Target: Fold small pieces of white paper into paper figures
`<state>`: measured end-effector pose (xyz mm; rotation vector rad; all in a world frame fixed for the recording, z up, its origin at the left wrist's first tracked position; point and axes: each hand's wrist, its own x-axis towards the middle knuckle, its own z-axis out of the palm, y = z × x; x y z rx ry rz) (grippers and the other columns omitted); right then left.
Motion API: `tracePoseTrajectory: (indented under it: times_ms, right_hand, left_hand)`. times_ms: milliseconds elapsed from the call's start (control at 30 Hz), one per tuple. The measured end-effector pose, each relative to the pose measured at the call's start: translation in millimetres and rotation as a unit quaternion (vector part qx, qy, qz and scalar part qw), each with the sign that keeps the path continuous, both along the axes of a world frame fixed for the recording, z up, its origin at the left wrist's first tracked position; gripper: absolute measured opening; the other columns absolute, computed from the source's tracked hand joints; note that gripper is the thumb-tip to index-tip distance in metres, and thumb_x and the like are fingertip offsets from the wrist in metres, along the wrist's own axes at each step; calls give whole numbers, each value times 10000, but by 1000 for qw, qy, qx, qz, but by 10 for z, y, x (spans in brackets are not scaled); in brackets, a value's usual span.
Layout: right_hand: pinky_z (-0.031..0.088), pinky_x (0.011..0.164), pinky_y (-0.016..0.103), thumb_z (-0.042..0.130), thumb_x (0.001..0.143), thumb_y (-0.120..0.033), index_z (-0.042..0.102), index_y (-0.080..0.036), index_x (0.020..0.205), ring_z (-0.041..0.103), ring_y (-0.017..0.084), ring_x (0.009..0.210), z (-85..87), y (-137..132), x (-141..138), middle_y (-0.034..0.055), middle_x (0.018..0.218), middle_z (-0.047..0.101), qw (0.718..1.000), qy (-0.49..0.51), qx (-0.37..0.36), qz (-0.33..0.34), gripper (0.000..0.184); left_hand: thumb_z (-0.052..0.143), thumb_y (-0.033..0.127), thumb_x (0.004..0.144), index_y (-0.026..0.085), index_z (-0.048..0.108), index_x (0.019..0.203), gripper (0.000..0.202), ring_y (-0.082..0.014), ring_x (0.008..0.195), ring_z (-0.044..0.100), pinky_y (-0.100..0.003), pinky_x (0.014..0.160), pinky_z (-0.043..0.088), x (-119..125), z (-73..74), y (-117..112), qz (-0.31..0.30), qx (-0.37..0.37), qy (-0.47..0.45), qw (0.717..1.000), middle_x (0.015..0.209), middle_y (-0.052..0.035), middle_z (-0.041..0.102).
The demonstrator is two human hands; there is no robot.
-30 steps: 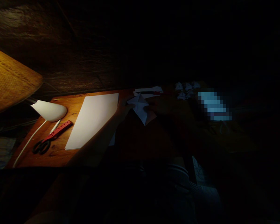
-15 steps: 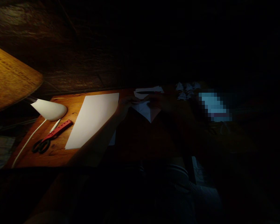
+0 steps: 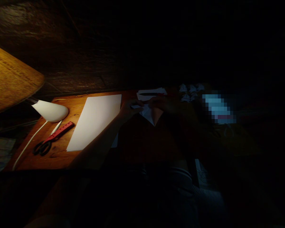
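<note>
A partly folded sheet of white paper [image 3: 152, 117] is between my hands over the dark middle of the table, its pointed corner toward me. My left hand [image 3: 130, 107] is closed on the paper's left side, fingers curled at its edge. On the upper right part of the sheet, my right hand [image 3: 160, 103] grips with bent fingers, dim in the shadow. Just beyond my hands lie some white paper pieces [image 3: 154, 91] with a dark, slim pointed object [image 3: 148, 94] across them.
A stack of white paper [image 3: 95, 123] lies left on the wooden table [image 3: 59, 163]. Beside it are scissors [image 3: 44, 148] with black handles, a red perforated strip [image 3: 60, 130] and a white lamp [image 3: 51, 110]. Several small folded papers [image 3: 186, 96] and a blurred bright screen [image 3: 218, 109] are right.
My right fingers have shifted left and down over the paper. The left side of the sheet has turned, and its point sits slightly lower.
</note>
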<state>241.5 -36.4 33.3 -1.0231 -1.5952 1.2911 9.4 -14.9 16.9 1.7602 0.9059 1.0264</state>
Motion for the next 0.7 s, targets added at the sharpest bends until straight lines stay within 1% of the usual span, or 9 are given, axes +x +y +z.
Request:
tracePoseTrajectory:
  times_ms: [67,133,200,267,367,467,600,700]
  right_hand:
    - [518,926,347,783,794,-328,732,-211,699,663,194,901,-38,-1,-10,18,831,753,1000,0,17,-4,159]
    - [511,921,345,773,820,-392,747,-203,731,663,190,895,-60,-15,-6,28,854,756,1000,-12,27,-2,211]
    - [507,900,339,778,816,-423,754,-197,760,659,188,878,-65,-32,7,34,865,755,999,-32,40,4,234]
    - [503,875,333,787,797,-440,746,-193,761,647,181,845,-61,-44,20,33,846,744,997,-49,54,8,253]
    - [492,813,320,787,776,-480,725,-189,742,612,161,777,-48,-57,22,24,794,710,996,-61,58,2,299]
    - [459,743,302,794,760,-539,696,-184,727,579,147,745,-22,-81,2,18,769,680,997,-64,43,-1,370]
    - [425,688,290,819,734,-632,595,-197,656,520,135,704,19,-125,-43,-1,704,614,997,-69,34,-4,495]
    - [407,666,286,808,736,-694,536,-205,618,481,124,673,36,-149,-73,-17,661,561,996,-84,40,-10,573]
  left_hand:
    - [880,330,695,195,762,839,230,-208,883,734,-349,863,577,2,-38,30,-12,9,14,1000,920,-44,804]
    - [886,329,689,196,762,912,288,-212,918,739,-355,883,577,8,-66,51,-19,17,0,1000,960,-45,803]
    - [912,312,668,198,755,988,374,-219,981,742,-357,914,576,19,-76,55,-21,20,-14,999,1026,-52,803]
    - [926,295,657,198,750,1012,409,-215,987,740,-348,898,580,31,-66,44,-12,7,-38,999,1038,-50,797]
    - [920,304,669,190,749,971,365,-201,887,734,-338,817,588,47,-40,21,-4,-42,-77,996,948,-35,790]
    - [909,365,697,184,741,912,327,-201,822,727,-342,774,588,56,-32,12,2,-78,-93,993,873,-30,784]
    - [869,446,758,181,733,818,304,-192,752,711,-321,706,561,60,-51,19,31,-106,-89,990,789,-30,761]
    - [879,447,730,181,732,763,306,-182,709,689,-304,664,539,63,-48,20,35,-126,-82,988,742,-16,744]
